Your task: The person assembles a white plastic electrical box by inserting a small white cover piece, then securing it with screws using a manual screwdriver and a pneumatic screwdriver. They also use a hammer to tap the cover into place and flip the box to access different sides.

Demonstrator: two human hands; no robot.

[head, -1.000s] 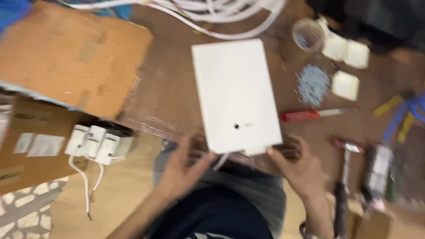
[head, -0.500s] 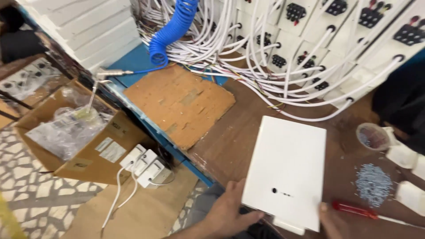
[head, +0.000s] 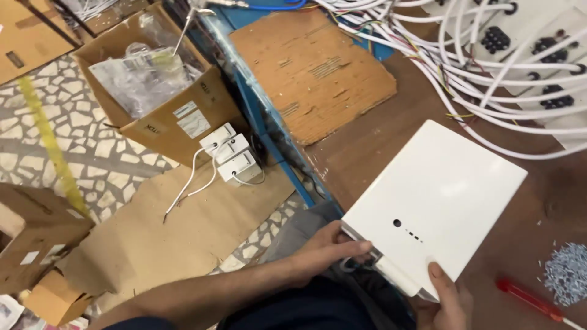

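A flat white rectangular device [head: 441, 197] with a small dark dot and tiny lights lies tilted on the brown workbench [head: 367, 146], its near edge over the bench's front. My left hand [head: 327, 247] grips the near left corner of the device, fingers curled at a grey part and a wire underneath. My right hand [head: 446, 299] holds the near right edge, thumb pressed on the white top.
White cables [head: 489, 67] and panels with dark sockets crowd the bench's far right. A worn cardboard sheet [head: 312, 67] lies behind the device. A red screwdriver [head: 529, 299] and a screw pile [head: 565, 281] sit right. On the floor: an open carton [head: 165, 91], white adapters [head: 232, 156].
The view has swung left and down, bringing the floor and carton into sight. Both hands stay on the near edge of the white device, which now lies more tilted in the view.
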